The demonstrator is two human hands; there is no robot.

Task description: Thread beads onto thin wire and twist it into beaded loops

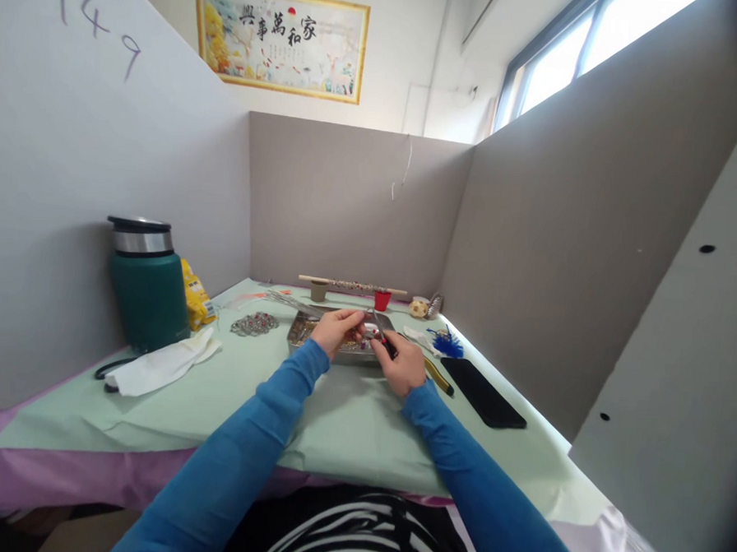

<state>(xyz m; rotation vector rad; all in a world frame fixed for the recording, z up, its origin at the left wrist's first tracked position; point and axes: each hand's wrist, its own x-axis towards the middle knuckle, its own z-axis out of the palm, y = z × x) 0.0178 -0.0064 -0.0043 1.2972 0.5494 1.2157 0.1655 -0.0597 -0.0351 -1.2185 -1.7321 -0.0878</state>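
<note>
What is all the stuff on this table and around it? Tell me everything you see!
flask: 1, dark green with steel lid, far left
yellow packet: 1, yellow, behind the flask
white cloth: 1, white, in front of the flask
tray: 1, metal, centre, under the hands
brooch: 1, silvery with red stones, left of the tray
stick: 1, wooden, at the back, resting on two small cups
red cup: 1, red, under the stick
feather: 1, blue, right of the tray
phone: 1, black, lying flat on the right
picture: 1, gold-framed, on the back wall
left hand: 1, blue sleeve, pinching a small piece
right hand: 1, blue sleeve, holding pliers
</note>
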